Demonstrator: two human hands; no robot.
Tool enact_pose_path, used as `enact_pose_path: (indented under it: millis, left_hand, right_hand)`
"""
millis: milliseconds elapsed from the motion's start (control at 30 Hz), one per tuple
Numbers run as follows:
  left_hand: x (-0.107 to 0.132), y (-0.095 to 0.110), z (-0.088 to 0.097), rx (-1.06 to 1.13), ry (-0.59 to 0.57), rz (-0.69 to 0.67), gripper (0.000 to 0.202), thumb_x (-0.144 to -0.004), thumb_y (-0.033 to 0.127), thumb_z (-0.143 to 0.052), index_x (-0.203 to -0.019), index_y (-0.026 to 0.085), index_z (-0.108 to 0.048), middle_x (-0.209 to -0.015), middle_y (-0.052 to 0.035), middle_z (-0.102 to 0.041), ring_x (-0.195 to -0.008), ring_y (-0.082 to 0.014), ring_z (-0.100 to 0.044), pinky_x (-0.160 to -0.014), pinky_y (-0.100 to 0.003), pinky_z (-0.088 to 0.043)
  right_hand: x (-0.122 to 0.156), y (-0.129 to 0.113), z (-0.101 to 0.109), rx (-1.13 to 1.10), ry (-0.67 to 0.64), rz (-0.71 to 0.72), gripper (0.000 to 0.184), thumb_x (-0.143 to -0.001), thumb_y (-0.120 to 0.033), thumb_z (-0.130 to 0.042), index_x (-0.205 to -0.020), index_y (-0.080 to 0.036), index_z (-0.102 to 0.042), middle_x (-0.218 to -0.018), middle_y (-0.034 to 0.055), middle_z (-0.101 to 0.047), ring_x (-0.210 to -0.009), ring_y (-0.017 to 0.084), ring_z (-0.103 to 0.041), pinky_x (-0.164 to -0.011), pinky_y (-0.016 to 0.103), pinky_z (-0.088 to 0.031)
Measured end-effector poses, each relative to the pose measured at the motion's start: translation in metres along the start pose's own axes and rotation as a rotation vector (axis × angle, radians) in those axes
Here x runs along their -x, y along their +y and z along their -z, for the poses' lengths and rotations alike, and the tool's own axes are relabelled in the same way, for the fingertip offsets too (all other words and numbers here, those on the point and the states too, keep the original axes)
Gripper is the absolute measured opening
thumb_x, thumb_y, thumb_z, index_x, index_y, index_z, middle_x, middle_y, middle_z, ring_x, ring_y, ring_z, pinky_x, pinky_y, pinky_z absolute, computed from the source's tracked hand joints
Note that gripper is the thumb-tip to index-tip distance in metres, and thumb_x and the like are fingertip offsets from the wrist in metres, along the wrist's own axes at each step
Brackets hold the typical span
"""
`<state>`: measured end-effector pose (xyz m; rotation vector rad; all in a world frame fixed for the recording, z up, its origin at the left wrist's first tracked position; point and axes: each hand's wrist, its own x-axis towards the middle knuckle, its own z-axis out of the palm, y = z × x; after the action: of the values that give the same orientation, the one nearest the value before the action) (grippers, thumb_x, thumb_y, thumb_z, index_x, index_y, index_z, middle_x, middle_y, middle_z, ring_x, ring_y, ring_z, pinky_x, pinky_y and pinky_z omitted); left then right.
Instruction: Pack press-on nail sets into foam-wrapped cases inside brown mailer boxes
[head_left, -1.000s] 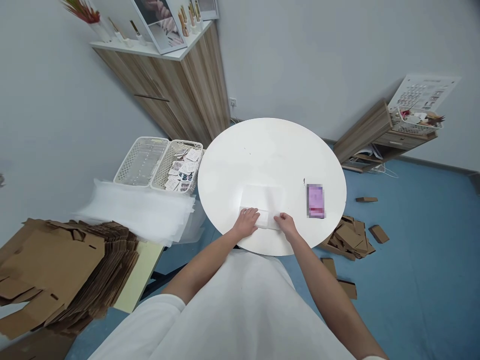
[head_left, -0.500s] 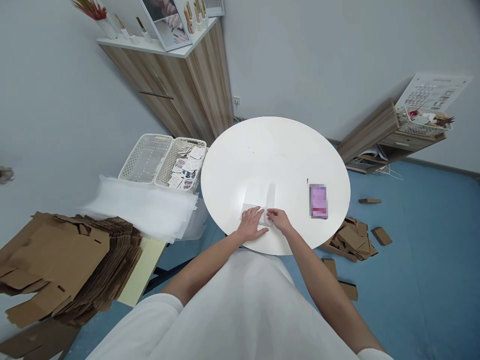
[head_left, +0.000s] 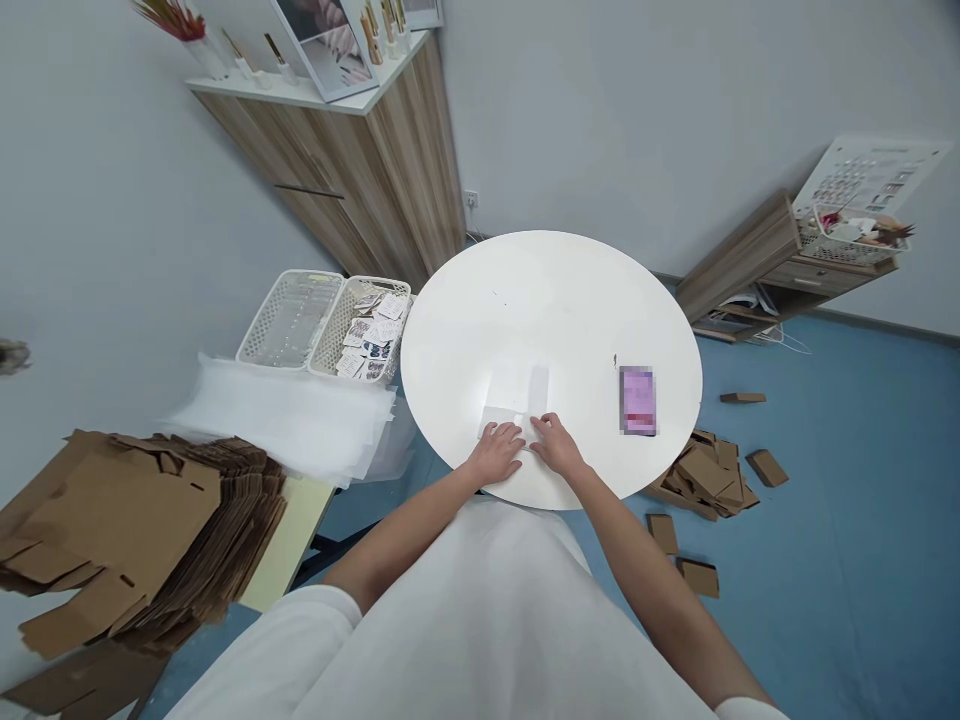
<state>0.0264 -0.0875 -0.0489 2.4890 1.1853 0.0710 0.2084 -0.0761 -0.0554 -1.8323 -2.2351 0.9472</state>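
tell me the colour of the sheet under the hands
White sheet, best seen in the head view.

On my feed the wearer's body fills the lower half of the picture. A plain white top of smooth cloth, with no print and only faint soft folds, covers the torso at 6 o'clock. It has short sleeves: the left sleeve ends in a rounded hem at about 7 o'clock, and only a sliver of the right sleeve shows at 5 o'clock by the bottom edge. Below the hems both forearms are bare down to the left hand and right hand.
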Motion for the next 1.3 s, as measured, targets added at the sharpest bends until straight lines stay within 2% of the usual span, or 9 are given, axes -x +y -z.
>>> enact_pose_path:
  millis: [200,333,433,500,600,733,1033,1167,1300]
  left_hand:
    - [0.014,-0.008,-0.027,0.247,0.136,0.910,0.067,-0.076,0.052,-0.042,-0.128,0.018,-0.018,-0.132,-0.0182,-0.027,-0.118,-0.0320,-0.033,-0.081,-0.044,-0.038]
    - [0.004,-0.010,-0.034,0.453,0.023,1.020,0.072,-0.080,0.053,-0.037,-0.130,0.015,-0.002,-0.130,-0.0184,-0.031,-0.112,-0.0231,-0.043,-0.080,-0.034,-0.043]
    - [-0.007,-0.010,-0.029,0.724,0.128,1.086,0.075,-0.076,0.050,-0.047,-0.129,0.015,-0.008,-0.122,-0.0173,-0.042,-0.100,-0.0196,-0.053,-0.072,-0.030,-0.045]
    - [-0.013,-0.010,-0.023,0.909,0.224,1.124,0.070,-0.070,0.044,-0.058,-0.123,0.015,-0.025,-0.111,-0.0144,-0.051,-0.087,-0.0184,-0.057,-0.066,-0.028,-0.045]
    - [-0.016,-0.011,-0.015,1.073,0.217,1.100,0.037,-0.065,0.035,-0.063,-0.094,0.015,-0.052,-0.085,-0.0060,-0.058,-0.068,-0.0143,-0.057,-0.057,-0.024,-0.043]
    - [-0.019,-0.008,-0.006,0.986,0.177,0.946,0.012,-0.065,0.028,-0.060,-0.068,0.017,-0.055,-0.064,0.0015,-0.054,-0.057,-0.0104,-0.050,-0.053,-0.022,-0.038]
    - [-0.038,0.019,-0.008,0.707,0.091,0.661,0.009,-0.073,0.018,-0.048,-0.075,0.018,-0.057,-0.074,-0.0018,-0.059,-0.067,-0.0131,-0.053,-0.061,-0.024,-0.041]
    - [-0.032,0.025,-0.010,0.638,0.096,0.541,0.020,-0.078,0.017,-0.040,-0.076,0.019,-0.060,-0.078,-0.0038,-0.058,-0.076,-0.0158,-0.054,-0.068,-0.026,-0.043]
    - [-0.021,0.027,-0.013,0.561,0.096,0.423,0.022,-0.077,0.020,-0.042,-0.089,0.020,-0.061,-0.083,-0.0049,-0.054,-0.079,-0.0170,-0.053,-0.070,-0.028,-0.044]
  right_hand:
    - [-0.003,-0.008,-0.002,-0.003,0.004,-0.053,0.050,-0.071,-0.022,-0.055,-0.118,-0.022,-0.039,-0.113,0.0086,-0.038,-0.084,0.018,-0.054,-0.069,0.029,-0.044]
    - [-0.006,-0.009,-0.002,-0.056,-0.008,-0.078,0.049,-0.070,-0.019,-0.054,-0.116,-0.021,-0.040,-0.111,0.0081,-0.037,-0.082,0.017,-0.054,-0.070,0.029,-0.045]
    - [-0.006,-0.008,-0.003,-0.087,-0.015,-0.065,0.049,-0.069,-0.018,-0.055,-0.116,-0.021,-0.040,-0.110,0.0075,-0.037,-0.084,0.017,-0.053,-0.073,0.029,-0.044]
    - [-0.005,-0.007,-0.003,-0.110,-0.023,-0.059,0.050,-0.069,-0.018,-0.055,-0.116,-0.022,-0.039,-0.109,0.0069,-0.036,-0.084,0.016,-0.052,-0.073,0.029,-0.044]
    - [-0.004,-0.005,-0.004,-0.149,-0.029,-0.054,0.051,-0.068,-0.017,-0.055,-0.116,-0.022,-0.039,-0.109,0.0060,-0.035,-0.084,0.015,-0.051,-0.073,0.028,-0.044]
    - [-0.006,-0.004,-0.007,-0.190,0.021,-0.056,0.050,-0.066,-0.017,-0.057,-0.113,-0.022,-0.042,-0.106,0.0060,-0.037,-0.091,0.017,-0.049,-0.076,0.029,-0.042]
    - [-0.007,-0.004,-0.008,-0.370,-0.006,-0.075,0.044,-0.065,-0.012,-0.049,-0.108,-0.018,-0.048,-0.085,0.0033,-0.053,-0.075,0.015,-0.049,-0.069,0.027,-0.041]
    - [-0.008,-0.006,-0.007,-0.542,0.045,-0.160,0.033,-0.075,-0.021,-0.037,-0.105,-0.020,-0.051,-0.082,0.0019,-0.056,-0.076,0.014,-0.052,-0.071,0.027,-0.041]
    - [-0.012,-0.014,-0.014,-0.483,0.120,-0.269,0.028,-0.076,-0.026,-0.038,-0.101,-0.019,-0.050,-0.070,0.0006,-0.056,-0.067,0.014,-0.053,-0.063,0.026,-0.040]
